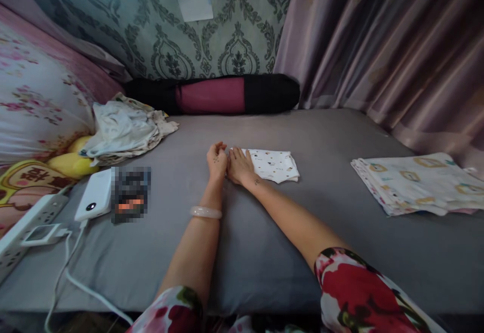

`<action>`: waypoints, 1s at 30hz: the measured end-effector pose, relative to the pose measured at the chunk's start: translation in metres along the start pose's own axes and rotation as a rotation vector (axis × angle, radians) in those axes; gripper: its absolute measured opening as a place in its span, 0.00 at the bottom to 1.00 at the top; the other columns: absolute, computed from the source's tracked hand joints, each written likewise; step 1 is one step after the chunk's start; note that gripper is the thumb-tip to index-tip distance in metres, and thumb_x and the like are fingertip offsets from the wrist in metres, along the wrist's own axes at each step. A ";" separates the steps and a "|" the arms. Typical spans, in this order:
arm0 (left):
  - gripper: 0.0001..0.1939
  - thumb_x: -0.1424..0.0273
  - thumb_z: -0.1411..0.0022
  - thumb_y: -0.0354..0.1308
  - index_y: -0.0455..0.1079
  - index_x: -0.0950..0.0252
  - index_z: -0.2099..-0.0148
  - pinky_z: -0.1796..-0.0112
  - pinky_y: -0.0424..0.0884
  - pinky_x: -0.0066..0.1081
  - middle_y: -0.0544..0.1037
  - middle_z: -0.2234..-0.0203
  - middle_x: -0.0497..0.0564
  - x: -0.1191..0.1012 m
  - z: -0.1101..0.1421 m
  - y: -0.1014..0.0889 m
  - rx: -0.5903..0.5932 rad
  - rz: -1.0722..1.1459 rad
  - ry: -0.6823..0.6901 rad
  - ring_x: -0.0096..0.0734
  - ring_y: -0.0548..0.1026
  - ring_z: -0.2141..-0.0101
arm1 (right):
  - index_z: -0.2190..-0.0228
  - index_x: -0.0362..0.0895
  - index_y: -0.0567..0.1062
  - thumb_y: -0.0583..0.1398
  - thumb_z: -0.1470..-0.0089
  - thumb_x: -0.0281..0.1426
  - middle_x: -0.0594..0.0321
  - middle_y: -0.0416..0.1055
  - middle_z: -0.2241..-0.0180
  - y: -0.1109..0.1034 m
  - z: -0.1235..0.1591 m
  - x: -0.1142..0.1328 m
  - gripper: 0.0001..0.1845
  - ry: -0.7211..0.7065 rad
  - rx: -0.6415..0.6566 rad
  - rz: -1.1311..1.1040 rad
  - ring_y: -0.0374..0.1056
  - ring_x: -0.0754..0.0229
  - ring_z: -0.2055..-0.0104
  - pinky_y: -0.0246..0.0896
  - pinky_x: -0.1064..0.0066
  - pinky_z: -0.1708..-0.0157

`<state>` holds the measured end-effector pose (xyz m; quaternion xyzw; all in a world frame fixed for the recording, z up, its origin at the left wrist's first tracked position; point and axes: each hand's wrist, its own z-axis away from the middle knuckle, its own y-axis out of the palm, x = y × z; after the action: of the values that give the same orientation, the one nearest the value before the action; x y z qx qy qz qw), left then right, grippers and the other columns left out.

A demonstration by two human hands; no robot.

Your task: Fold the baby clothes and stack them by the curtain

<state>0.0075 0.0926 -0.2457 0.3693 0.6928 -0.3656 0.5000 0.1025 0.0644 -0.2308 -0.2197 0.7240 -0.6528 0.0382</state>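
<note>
A small folded white cloth with a scattered print, perhaps a baby garment, lies on the grey bedsheet in front of me. My right hand rests flat on its left end, fingers stretched forward. Right beside it, at the cloth's left edge, is my left hand, turned on its side with the fingers curled in. Whatever those curled fingers may hold is hidden. The two hands touch or nearly touch.
A stack of folded printed cloths lies to the right. On the left are a heap of crumpled clothes, a white power bank, a power strip and cables. A black-and-maroon long bag lies along the wall.
</note>
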 end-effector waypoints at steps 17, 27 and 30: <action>0.16 0.71 0.34 0.47 0.69 0.65 0.48 0.41 0.59 0.45 0.76 0.50 0.61 -0.022 0.036 0.021 0.491 -0.648 0.588 0.41 0.71 0.46 | 0.38 0.32 0.58 0.43 0.35 0.34 0.44 0.53 0.35 -0.029 0.049 -0.058 0.29 0.201 -0.109 0.016 0.45 0.45 0.32 0.34 0.46 0.36; 0.18 0.68 0.32 0.46 0.65 0.64 0.44 0.39 0.53 0.48 0.71 0.43 0.62 -0.015 0.040 0.022 0.565 -0.752 0.530 0.43 0.66 0.41 | 0.38 0.35 0.59 0.43 0.35 0.35 0.46 0.55 0.36 -0.021 0.047 -0.063 0.29 0.221 -0.092 0.009 0.48 0.45 0.34 0.37 0.45 0.37; 0.18 0.68 0.32 0.46 0.65 0.64 0.43 0.40 0.53 0.49 0.71 0.43 0.62 -0.017 0.040 0.022 0.571 -0.752 0.532 0.44 0.66 0.41 | 0.38 0.36 0.59 0.44 0.35 0.35 0.46 0.55 0.36 -0.022 0.048 -0.063 0.28 0.229 -0.091 -0.002 0.47 0.46 0.33 0.38 0.46 0.37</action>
<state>0.0476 0.0653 -0.2416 0.2968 0.7529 -0.5870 0.0218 0.1821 0.0416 -0.2312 -0.1459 0.7524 -0.6399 -0.0553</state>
